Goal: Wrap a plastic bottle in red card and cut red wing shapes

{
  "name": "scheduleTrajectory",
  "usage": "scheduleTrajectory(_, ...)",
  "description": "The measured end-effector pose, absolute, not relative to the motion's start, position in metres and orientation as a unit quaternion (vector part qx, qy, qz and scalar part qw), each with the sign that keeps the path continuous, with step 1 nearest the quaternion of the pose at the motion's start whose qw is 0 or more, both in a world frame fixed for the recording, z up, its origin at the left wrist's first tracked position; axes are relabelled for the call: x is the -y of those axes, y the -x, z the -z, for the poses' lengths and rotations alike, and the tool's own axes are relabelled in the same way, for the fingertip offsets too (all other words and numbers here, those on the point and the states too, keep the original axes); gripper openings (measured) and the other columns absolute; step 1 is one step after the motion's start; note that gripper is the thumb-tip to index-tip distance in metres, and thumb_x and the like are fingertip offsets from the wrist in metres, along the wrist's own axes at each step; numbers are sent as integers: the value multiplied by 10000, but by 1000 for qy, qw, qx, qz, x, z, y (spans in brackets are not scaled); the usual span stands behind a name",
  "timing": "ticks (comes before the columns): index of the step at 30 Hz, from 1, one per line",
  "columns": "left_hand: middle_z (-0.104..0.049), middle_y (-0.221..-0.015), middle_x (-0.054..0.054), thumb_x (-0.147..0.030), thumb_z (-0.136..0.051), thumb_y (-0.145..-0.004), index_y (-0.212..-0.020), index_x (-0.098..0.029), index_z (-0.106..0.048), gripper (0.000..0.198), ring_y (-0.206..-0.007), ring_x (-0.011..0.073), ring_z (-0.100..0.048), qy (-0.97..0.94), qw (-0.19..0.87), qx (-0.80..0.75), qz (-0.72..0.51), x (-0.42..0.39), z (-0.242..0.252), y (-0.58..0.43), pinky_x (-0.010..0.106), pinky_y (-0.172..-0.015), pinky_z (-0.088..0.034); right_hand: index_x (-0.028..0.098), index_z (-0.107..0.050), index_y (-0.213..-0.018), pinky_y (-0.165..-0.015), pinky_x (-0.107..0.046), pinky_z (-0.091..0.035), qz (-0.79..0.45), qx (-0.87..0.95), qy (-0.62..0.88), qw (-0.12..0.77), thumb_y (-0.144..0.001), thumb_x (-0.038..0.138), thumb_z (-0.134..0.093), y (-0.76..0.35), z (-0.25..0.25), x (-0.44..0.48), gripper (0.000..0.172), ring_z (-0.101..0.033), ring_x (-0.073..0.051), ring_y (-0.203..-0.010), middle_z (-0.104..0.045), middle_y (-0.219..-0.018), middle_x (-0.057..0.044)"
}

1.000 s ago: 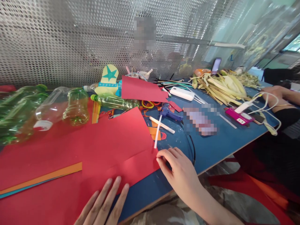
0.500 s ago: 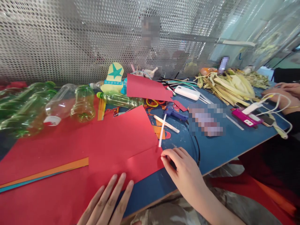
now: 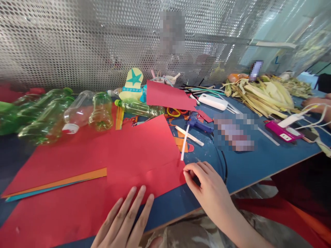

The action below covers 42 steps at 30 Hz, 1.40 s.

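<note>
My left hand [image 3: 126,217] lies with its fingers stretched out, fingertips over the near edge of a large red paper sheet [image 3: 139,148]. My right hand [image 3: 207,187] has thumb and index finger pinched together at the right corner of that sheet; its other fingers curl in. A crease line runs across the sheet toward this corner. Just beyond the right hand, a blue glue gun [image 3: 199,123] lies with a white glue stick [image 3: 184,143] sloping toward the sheet. More red paper [image 3: 64,213] and narrow orange [image 3: 85,174] and blue strips lie on the left.
Green plastic bottles [image 3: 49,120] and a clear bottle [image 3: 77,113] lie at the back left. A red paper piece [image 3: 170,96], a white device [image 3: 213,102] and dried husks [image 3: 266,94] are farther back. A purple power strip [image 3: 283,131] and another person's hand [image 3: 317,103] are right.
The view has shifted slightly left, so everything appears farther right. Both hands keep nearly the same place on the red sheet. The other person's hands are now less in view.
</note>
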<state>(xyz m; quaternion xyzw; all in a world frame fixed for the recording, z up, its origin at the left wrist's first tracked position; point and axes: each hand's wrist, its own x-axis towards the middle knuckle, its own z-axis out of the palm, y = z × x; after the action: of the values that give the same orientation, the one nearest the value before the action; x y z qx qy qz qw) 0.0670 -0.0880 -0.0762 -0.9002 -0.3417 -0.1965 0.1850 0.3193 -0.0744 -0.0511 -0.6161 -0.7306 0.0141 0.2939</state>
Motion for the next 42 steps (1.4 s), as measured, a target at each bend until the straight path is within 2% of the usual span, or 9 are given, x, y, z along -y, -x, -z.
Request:
scheduleTrajectory(3,-614,-1313,111,-544,-582,-803,-1266,-141,-587,614,-1195,251,-572,898,198,340,198,89,70,-69,371,-1159,-214,199,-592,-837,-615,-301,-441,-7,734,608,302,-949,189,-450,-321,51,76,181,-537,-197,-681,-561,-711,-27)
scheduleTrajectory(5,-633,-1288,117,-535,-582,-800,-1248,-143,-602,595,-1136,254,-611,899,205,336,190,90,66,-70,369,-1139,-241,175,-628,-900,-649,-304,-457,15,733,593,335,-953,216,-479,-321,49,78,164,-550,-193,-723,-567,-793,-56)
scheduleTrajectory(8,-651,-1261,117,-499,-600,-794,-1244,-152,-607,569,-1121,269,-618,898,199,347,182,92,61,-73,373,-1067,-329,144,-664,-991,-743,-316,-459,70,747,541,381,-927,179,-546,-317,41,84,139,-548,-191,-796,-575,-883,-88)
scheduleTrajectory(11,-668,-1239,106,-469,-614,-792,-1234,-162,-613,538,-1099,266,-628,894,172,367,191,95,58,-76,368,-1000,-380,175,-688,-1029,-857,-332,-432,51,804,460,373,-925,153,-549,-305,34,90,175,-554,-191,-885,-643,-913,-64)
scheduleTrajectory(16,-710,-1172,67,-481,-580,-823,-1152,-184,-652,449,-1045,227,-654,878,148,391,231,97,51,-82,329,-943,-410,232,-677,-1101,-964,-324,-381,-16,840,417,347,-965,222,-497,-284,43,94,225,-578,-149,-967,-717,-991,8)
scheduleTrajectory(21,-709,-1170,84,-466,-596,-810,-1149,-161,-649,459,-1033,237,-660,882,145,381,236,95,52,-80,347,-930,-413,235,-659,-1148,-1024,-320,-323,-29,832,421,359,-938,219,-555,-280,56,93,235,-569,-141,-987,-722,-992,36)
scheduleTrajectory(27,-662,-1247,112,-472,-619,-777,-1245,-134,-593,577,-1115,270,-617,903,180,347,180,93,59,-74,384,-956,-401,219,-670,-1120,-1036,-330,-304,-25,831,419,365,-937,209,-556,-282,57,92,216,-567,-150,-956,-730,-979,27)
scheduleTrajectory(35,-658,-1254,113,-472,-601,-799,-1252,-137,-596,563,-1133,273,-612,902,193,344,173,93,60,-71,390,-1000,-373,226,-675,-1106,-1037,-327,-302,-11,820,433,373,-926,205,-563,-281,59,93,213,-573,-144,-940,-730,-967,38)
scheduleTrajectory(42,-650,-1273,96,-469,-600,-813,-1243,-154,-606,533,-1134,238,-620,899,176,355,188,93,60,-72,341,-1087,-324,239,-688,-1058,-1022,-363,-316,3,797,482,365,-919,176,-541,-297,57,98,212,-586,-160,-919,-730,-930,36)
